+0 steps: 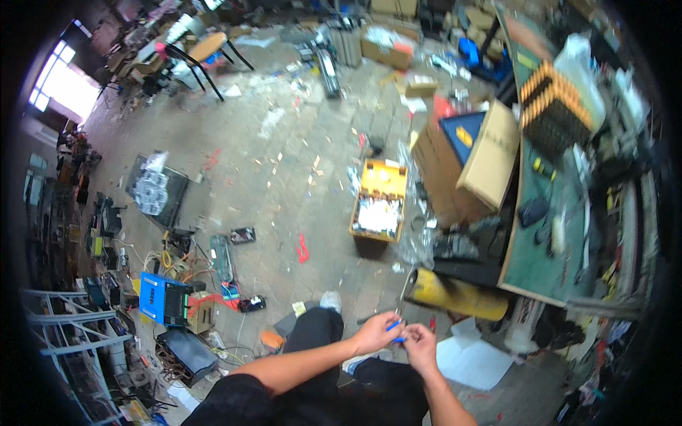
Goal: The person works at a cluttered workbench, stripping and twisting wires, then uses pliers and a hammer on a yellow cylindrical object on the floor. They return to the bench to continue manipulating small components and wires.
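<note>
My left hand (374, 335) is closed around a small blue-handled tool (393, 326) that looks like pliers. Its two blue grips show at the fingers, while most of its head is hidden or too small to make out. Close against it on the right, my right hand (420, 343) has its fingertips pinched together. What sits in that pinch, if anything, is too small to name. Both hands meet above my lap, over my bent legs in dark trousers.
Ahead stands an open yellow toolbox (384, 177) full of small parts. A yellow cylinder (462, 295) and a cardboard box (490, 153) lie beside the green workbench (543, 266). At left are a blue device (163, 298) with cables and a black case (188, 355). White sheets (472, 362) lie at right.
</note>
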Motion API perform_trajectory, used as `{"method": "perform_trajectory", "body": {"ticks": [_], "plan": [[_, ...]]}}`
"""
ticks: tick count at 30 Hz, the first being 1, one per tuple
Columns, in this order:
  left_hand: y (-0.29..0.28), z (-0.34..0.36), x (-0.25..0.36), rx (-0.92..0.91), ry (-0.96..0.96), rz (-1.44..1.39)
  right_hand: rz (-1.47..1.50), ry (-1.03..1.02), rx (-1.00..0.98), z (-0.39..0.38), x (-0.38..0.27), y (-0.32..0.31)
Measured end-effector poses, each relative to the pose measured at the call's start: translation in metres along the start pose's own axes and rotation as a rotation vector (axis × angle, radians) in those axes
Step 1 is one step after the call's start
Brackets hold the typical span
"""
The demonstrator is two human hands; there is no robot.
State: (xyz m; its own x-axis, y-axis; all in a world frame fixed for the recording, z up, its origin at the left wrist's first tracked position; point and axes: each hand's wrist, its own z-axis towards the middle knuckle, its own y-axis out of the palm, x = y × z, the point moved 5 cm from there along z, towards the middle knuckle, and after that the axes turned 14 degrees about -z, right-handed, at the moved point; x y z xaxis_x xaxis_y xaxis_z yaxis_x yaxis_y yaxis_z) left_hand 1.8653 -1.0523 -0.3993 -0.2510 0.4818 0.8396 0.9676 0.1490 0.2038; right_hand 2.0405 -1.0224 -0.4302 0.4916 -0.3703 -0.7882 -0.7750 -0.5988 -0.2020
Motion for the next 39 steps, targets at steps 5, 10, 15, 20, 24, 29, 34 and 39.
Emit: {"method": "perform_trajectory", "body": {"ticks": [5, 10, 15, 20, 24, 29, 34, 39], "plan": [[-0.045, -0.096, 0.131, 0.131, 0.042, -0.283, -0.066, -0.04, -0.28, -0.043, -0.2, 0.025], [-0.109, -0.174, 0.237, 0.248, 0.148, -0.189, -0.639, -0.297, -0.394, -0.057, -0.36, 0.051], [-0.188, -0.203, 0.305, 0.305, 0.291, -0.331, -0.696, -0.303, -0.228, -0.045, -0.433, 0.045], [-0.264, -0.194, 0.351, 0.405, 0.425, -0.315, -0.548, -0.191, -0.105, -0.011, -0.41, 0.026], [-0.323, -0.178, 0.385, 0.462, 0.487, -0.28, -0.46, -0.065, -0.084, 0.029, -0.426, 0.039], [-0.418, -0.124, 0.437, 0.506, 0.527, -0.183, -0.587, -0.16, -0.002, 0.157, -0.454, 0.076], [-0.504, -0.074, 0.521, 0.573, 0.539, -0.106, -0.554, -0.326, -0.058, 0.288, -0.615, 0.146], [-0.602, -0.035, 0.602, 0.649, 0.702, -0.233, -0.332, -0.379, -0.152, 0.396, -0.789, 0.216]]}}
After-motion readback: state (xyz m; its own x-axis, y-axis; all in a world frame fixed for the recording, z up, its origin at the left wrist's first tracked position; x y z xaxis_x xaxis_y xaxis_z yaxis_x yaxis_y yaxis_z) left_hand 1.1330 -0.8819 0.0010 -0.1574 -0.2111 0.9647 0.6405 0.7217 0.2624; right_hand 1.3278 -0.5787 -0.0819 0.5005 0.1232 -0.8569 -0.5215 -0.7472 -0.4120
